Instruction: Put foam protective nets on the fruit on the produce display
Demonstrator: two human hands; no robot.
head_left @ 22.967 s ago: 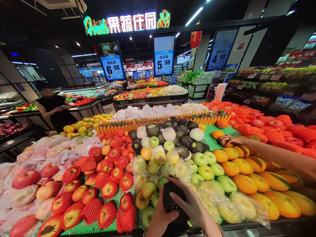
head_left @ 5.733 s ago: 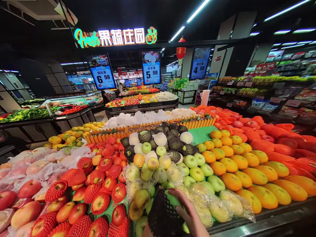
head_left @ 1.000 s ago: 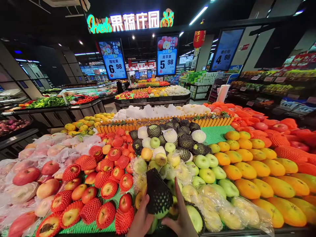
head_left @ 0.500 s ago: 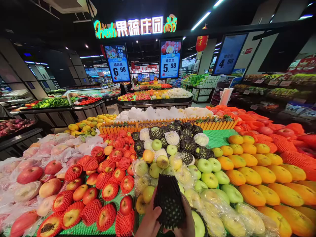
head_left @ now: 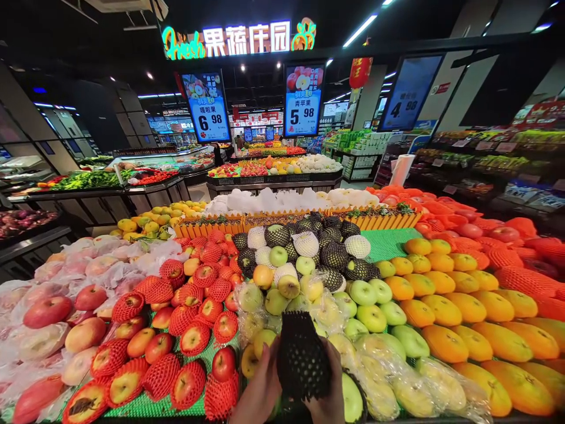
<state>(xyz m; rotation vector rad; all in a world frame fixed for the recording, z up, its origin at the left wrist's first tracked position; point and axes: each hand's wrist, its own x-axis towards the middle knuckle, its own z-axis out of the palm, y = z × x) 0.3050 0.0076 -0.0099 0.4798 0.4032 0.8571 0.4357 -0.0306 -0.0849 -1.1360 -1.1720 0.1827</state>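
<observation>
Between my two hands, low in the middle of the head view, is a black foam net sleeve (head_left: 303, 356) with a pale green round fruit showing through its mesh. The sleeve's narrow, bunched end points away from me. My left hand (head_left: 261, 380) holds its left side, thumb along the edge. On the other side my right hand (head_left: 334, 383) closes round it, fingers partly hidden beneath. Just right of that hand lies a green apple (head_left: 352, 397) in a dark net. Green apples (head_left: 371, 318) and plastic-wrapped pale fruit (head_left: 375, 377) surround the hands.
Red apples in red foam nets (head_left: 188, 386) fill the left of the display. Rows of orange melons (head_left: 445, 341) lie at right. Behind are fruits in black nets (head_left: 334, 254) and a low orange planter fence (head_left: 379, 222). Price screens (head_left: 303, 100) hang above.
My left thumb has moved from the front of the net sleeve to its left edge. Both hands still hold the sleeve. The camera view has shifted slightly.
</observation>
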